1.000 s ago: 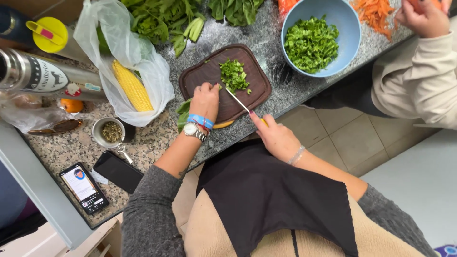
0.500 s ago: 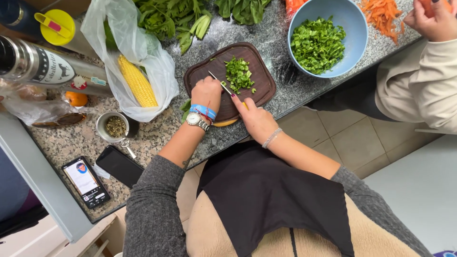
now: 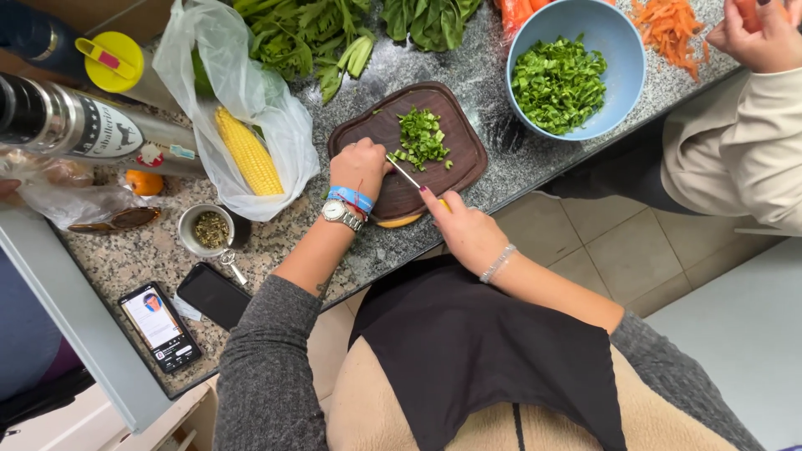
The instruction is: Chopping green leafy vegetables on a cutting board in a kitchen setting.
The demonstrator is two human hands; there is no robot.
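A dark brown cutting board lies on the speckled granite counter, with a small heap of chopped green leaves on it. My left hand, with a watch and blue wristband, rests fisted on the board's left part beside the greens. My right hand grips a knife whose blade angles up-left to the edge of the heap. A light blue bowl of chopped greens stands to the right of the board.
A plastic bag with a corn cob lies left of the board. Leafy greens lie behind. A steel thermos, a metal cup and two phones sit at left. Another person's hand works by grated carrot.
My right hand has slid the knife left across the board toward my left hand. The view has shifted slightly, and the greens sit gathered in a tighter heap.
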